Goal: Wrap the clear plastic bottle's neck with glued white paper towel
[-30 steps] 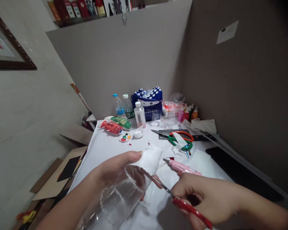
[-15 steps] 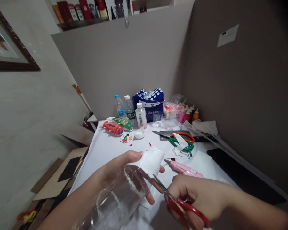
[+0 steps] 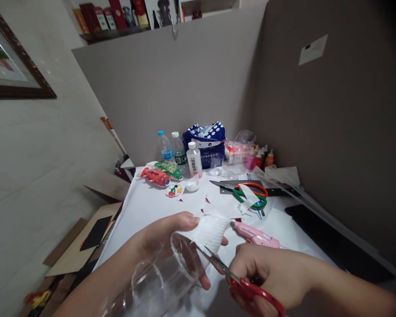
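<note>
My left hand (image 3: 166, 229) is closed around a clear plastic bottle piece (image 3: 161, 279), its thumb on top and its fingers behind. White ribbed sheet material (image 3: 214, 231) covers the far end of the bottle. Red-handled scissors (image 3: 255, 293) are gripped in my right hand (image 3: 273, 268), fingers through the loops. Their blades point up and left at the lower edge of the white material. Whether that edge lies between the blades I cannot tell. A pink glue gun (image 3: 257, 234) lies just beyond my right hand.
Large scissors with green and orange handles (image 3: 251, 190) lie at mid-table. Behind stand a white-labelled bottle (image 3: 194, 160), other bottles and a blue bag (image 3: 206, 147). Red (image 3: 155, 177) and green (image 3: 170, 170) fish-shaped crafts lie at left. A black strip (image 3: 336, 244) is at right.
The bottle's white-covered end and my left hand have shifted slightly down and right. The scissors' tips have moved slightly left and down along the white edge.
</note>
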Motion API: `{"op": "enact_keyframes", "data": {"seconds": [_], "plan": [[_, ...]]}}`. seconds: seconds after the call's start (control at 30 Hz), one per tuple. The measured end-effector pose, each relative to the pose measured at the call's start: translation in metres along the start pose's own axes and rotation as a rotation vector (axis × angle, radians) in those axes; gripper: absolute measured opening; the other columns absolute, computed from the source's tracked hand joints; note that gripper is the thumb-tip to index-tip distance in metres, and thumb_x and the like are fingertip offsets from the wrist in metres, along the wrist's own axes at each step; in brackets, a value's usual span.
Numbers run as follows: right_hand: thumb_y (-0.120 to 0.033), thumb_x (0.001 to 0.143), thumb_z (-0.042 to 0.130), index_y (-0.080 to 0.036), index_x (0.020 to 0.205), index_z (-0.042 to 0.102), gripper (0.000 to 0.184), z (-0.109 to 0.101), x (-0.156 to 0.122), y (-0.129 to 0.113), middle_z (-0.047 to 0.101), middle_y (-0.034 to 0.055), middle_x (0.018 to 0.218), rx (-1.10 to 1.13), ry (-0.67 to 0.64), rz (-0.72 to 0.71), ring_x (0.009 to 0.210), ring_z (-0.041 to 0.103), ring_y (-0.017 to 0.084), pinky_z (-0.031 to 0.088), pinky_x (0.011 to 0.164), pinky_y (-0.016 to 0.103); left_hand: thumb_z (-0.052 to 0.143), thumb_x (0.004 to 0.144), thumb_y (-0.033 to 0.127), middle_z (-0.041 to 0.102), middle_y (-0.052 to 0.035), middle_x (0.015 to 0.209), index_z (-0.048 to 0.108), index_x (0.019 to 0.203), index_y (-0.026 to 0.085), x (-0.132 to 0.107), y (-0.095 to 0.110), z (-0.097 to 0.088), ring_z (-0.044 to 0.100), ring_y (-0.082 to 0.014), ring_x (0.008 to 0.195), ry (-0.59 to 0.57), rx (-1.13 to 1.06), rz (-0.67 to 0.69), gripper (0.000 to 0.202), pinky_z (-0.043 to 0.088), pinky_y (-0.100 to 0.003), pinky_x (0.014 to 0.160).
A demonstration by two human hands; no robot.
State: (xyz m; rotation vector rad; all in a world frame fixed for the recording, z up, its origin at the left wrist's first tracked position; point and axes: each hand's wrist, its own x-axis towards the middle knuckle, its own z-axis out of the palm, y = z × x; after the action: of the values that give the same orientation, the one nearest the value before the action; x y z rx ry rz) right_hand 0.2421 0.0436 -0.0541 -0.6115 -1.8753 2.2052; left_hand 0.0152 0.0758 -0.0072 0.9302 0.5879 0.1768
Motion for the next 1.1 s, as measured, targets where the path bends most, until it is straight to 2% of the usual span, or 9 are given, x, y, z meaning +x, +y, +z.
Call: {"op": "enact_keyframes", "data": {"seconds": [0.2,0.3,0.43,0.57,0.73,0.8,0.9,1.0,1.1], "plan": [[-0.049,0.049,0.089,-0.014,0.049,0.048,0.054,-0.002,0.000,0.001,0.036,-0.0109,0.042,-0.020,0.018,0.028,0.040,0.032,0.001,0.024,0.036,0.015,0.051,0.076,0.052,0.074,-0.0206,0.098,0.060,0.124,0.004,-0.001,-0.002,-0.001,0.069,-0.0243,0.064,0.003,-0.003,0.012,0.068,0.047,-0.029,0.054],[-0.043,0.053,0.088,-0.014,0.049,0.048,0.050,-0.001,0.000,0.001,0.039,-0.0109,0.041,0.004,0.029,0.024,0.039,0.033,0.001,0.023,0.035,0.014,0.050,0.077,0.052,0.074,-0.0197,0.101,0.059,0.126,0.006,-0.002,-0.002,-0.001,0.071,-0.0255,0.068,0.029,-0.004,0.015,0.067,0.049,-0.030,0.058],[-0.031,0.061,0.082,-0.014,0.051,0.049,0.038,0.001,0.000,0.000,0.043,-0.0101,0.044,0.027,0.031,-0.005,0.040,0.034,0.001,0.024,0.036,0.014,0.051,0.075,0.055,0.075,-0.0201,0.099,0.057,0.129,0.008,0.002,-0.003,-0.003,0.072,-0.0249,0.064,0.056,-0.003,-0.013,0.072,0.051,-0.032,0.061],[-0.022,0.066,0.071,-0.015,0.053,0.048,0.026,0.002,-0.001,0.000,0.041,-0.0097,0.046,-0.003,0.033,-0.049,0.044,0.033,0.002,0.026,0.039,0.015,0.052,0.076,0.054,0.075,-0.0201,0.097,0.055,0.131,0.009,0.005,-0.002,-0.001,0.071,-0.0254,0.060,0.087,0.027,0.051,0.071,0.051,-0.031,0.055],[-0.028,0.068,0.068,-0.016,0.050,0.046,0.031,0.004,-0.001,0.003,0.042,-0.0086,0.046,0.005,0.066,-0.059,0.044,0.033,0.002,0.027,0.043,0.016,0.050,0.082,0.047,0.076,-0.0182,0.089,0.054,0.132,0.007,0.005,0.002,0.005,0.068,-0.0211,0.055,0.100,0.058,0.126,0.064,0.051,-0.027,0.051],[-0.027,0.067,0.067,-0.016,0.048,0.044,0.032,0.004,-0.002,0.004,0.040,-0.0092,0.045,0.009,0.071,-0.050,0.043,0.032,0.002,0.027,0.043,0.016,0.052,0.083,0.047,0.075,-0.0185,0.095,0.040,0.144,0.011,0.005,0.001,0.003,0.067,-0.0198,0.054,0.091,0.068,0.149,0.072,0.049,-0.026,0.048],[-0.020,0.065,0.065,-0.016,0.048,0.044,0.027,0.003,-0.004,0.005,0.038,-0.0100,0.045,0.009,0.081,-0.034,0.043,0.030,0.002,0.024,0.041,0.016,0.063,0.078,0.044,0.069,-0.0210,0.115,0.006,0.154,0.022,0.005,-0.002,-0.005,0.069,-0.0200,0.057,0.015,0.044,0.188,0.097,0.049,-0.027,0.049],[-0.021,0.066,0.068,-0.016,0.050,0.045,0.029,0.004,-0.006,0.004,0.036,-0.0108,0.044,-0.007,0.072,-0.004,0.042,0.029,0.002,0.021,0.037,0.016,0.079,0.067,0.035,0.057,-0.0228,0.133,-0.009,0.152,0.029,0.004,-0.005,-0.010,0.071,-0.0215,0.069,-0.058,0.004,0.222,0.123,0.049,-0.027,0.057],[-0.025,0.066,0.074,-0.016,0.049,0.044,0.036,0.007,-0.007,0.001,0.034,-0.0117,0.042,-0.004,0.075,-0.019,0.041,0.028,0.001,0.020,0.036,0.015,0.087,0.058,0.027,0.045,-0.0216,0.145,-0.022,0.147,0.039,0.002,-0.006,-0.009,0.072,-0.0225,0.075,-0.116,-0.014,0.249,0.141,0.048,-0.028,0.062]]}}
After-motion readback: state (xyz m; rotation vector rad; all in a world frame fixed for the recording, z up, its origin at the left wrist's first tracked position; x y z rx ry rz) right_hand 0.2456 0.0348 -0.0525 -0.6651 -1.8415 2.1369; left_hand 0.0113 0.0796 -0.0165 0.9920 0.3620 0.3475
